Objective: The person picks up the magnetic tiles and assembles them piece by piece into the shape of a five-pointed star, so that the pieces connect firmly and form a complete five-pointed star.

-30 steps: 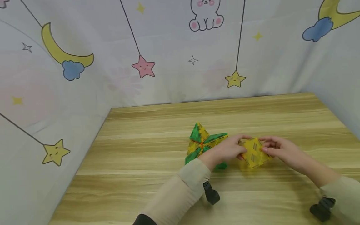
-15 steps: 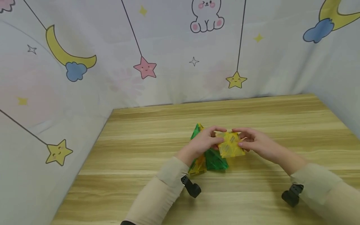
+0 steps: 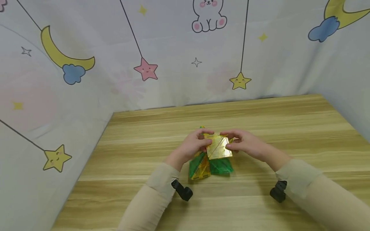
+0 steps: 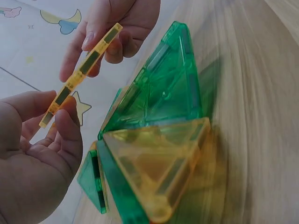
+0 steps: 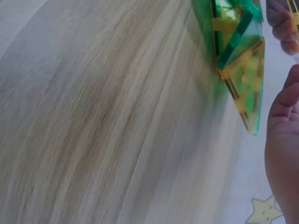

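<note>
Two yellow magnetic tiles (image 3: 218, 149), apparently triangles joined into a square, are held up between the hands. My left hand (image 3: 189, 146) pinches the left side between thumb and fingers; my right hand (image 3: 245, 144) pinches the right side. The left wrist view gives the yellow tiles (image 4: 80, 77) almost edge-on, slightly bent at the seam. Below and behind them, a star-shaped build of green and yellow magnetic tiles (image 3: 221, 166) stands on the table, partly hidden by the hands and the yellow square. Its raised green triangle (image 4: 163, 88) leans beside a yellow triangle (image 4: 156, 154).
A wood-grain table (image 3: 138, 141) lies under everything. White cloth (image 3: 170, 38) printed with stars, moons and a bear hangs along its back and sides. Small black cameras (image 3: 182, 191) hang at both sleeves.
Both hands have carried the yellow tiles leftward from the right of the star build to above it. The tiles have turned from a pointed, folded look to a flatter square facing the head camera.
</note>
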`<state>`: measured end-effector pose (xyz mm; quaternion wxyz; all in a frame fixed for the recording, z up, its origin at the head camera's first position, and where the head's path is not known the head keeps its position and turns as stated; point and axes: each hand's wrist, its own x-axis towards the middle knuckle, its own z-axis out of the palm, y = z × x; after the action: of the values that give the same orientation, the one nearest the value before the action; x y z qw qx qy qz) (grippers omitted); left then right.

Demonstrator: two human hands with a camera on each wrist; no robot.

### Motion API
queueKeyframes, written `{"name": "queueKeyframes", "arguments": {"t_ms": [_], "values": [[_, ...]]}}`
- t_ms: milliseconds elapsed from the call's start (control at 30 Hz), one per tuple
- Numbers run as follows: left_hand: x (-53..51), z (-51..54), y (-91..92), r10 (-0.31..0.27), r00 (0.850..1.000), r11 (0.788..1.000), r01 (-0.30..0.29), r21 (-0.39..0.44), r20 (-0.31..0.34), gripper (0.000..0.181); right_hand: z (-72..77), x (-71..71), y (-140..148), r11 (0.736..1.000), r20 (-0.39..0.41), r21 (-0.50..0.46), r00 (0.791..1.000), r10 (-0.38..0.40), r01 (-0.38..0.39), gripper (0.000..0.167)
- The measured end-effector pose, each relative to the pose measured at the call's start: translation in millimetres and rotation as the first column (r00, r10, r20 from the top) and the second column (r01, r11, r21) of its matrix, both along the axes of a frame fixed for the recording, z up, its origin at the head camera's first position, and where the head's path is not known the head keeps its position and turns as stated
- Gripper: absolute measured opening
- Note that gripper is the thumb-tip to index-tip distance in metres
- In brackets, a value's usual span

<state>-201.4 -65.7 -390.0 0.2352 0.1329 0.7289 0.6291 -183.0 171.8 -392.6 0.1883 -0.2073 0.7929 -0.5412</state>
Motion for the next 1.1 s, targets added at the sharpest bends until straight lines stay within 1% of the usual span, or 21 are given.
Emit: {"name": "queueKeyframes", "arguments": {"t_ms": [133,300,400,500,600,700,833,867,967,1100], "values": [[-0.1,-1.2,-8.7,0.047,0.997,0.998,-0.050,0.049,0.053,0.032,-1.3,-4.2,-10.0,1.000,-0.003,-0.011,1.000,-0.005,0.004,0.055],[1.8,-2.4,-21.9,0.082,0.990,0.990,-0.094,0.107,0.115,0.035,-3.0,-7.6,-23.8,0.999,0.003,-0.045,1.000,-0.027,0.027,0.057],[4.3,-4.7,-30.4,0.079,0.986,0.986,-0.099,0.135,0.146,0.043,-3.7,-7.9,-31.0,0.996,0.025,-0.081,0.999,-0.040,0.042,0.055],[8.5,-8.0,-38.0,0.059,0.987,0.985,-0.082,0.151,0.152,0.052,-4.6,-8.0,-36.9,0.991,0.045,-0.116,0.997,-0.066,0.071,0.053],[12.9,-10.5,-42.9,0.048,0.988,0.983,-0.073,0.169,0.147,0.059,-5.5,-8.4,-42.2,0.985,0.048,-0.130,0.993,-0.108,0.113,0.052],[16.2,-11.2,-45.4,0.071,0.989,0.978,-0.095,0.185,0.130,0.060,-6.1,-8.8,-47.7,0.977,0.048,-0.161,0.990,-0.133,0.139,0.052],[17.8,-11.0,-50.4,0.112,0.991,0.975,-0.124,0.187,0.071,0.054,-6.8,-9.1,-53.8,0.971,0.049,-0.193,0.989,-0.137,0.144,0.051],[17.5,-10.7,-51.8,0.118,0.992,0.975,-0.125,0.182,0.052,0.053,-6.8,-9.3,-54.7,0.971,0.045,-0.189,0.989,-0.138,0.145,0.050],[15.5,-10.7,-56.5,0.131,0.991,0.977,-0.133,0.165,0.022,0.048,-5.5,-9.5,-56.8,0.974,0.039,-0.162,0.988,-0.152,0.156,0.046],[13.1,-11.3,-62.9,0.138,0.990,0.981,-0.139,0.134,0.015,0.044,-3.4,-10.4,-59.6,0.983,0.016,-0.101,0.988,-0.152,0.153,0.041]]}}
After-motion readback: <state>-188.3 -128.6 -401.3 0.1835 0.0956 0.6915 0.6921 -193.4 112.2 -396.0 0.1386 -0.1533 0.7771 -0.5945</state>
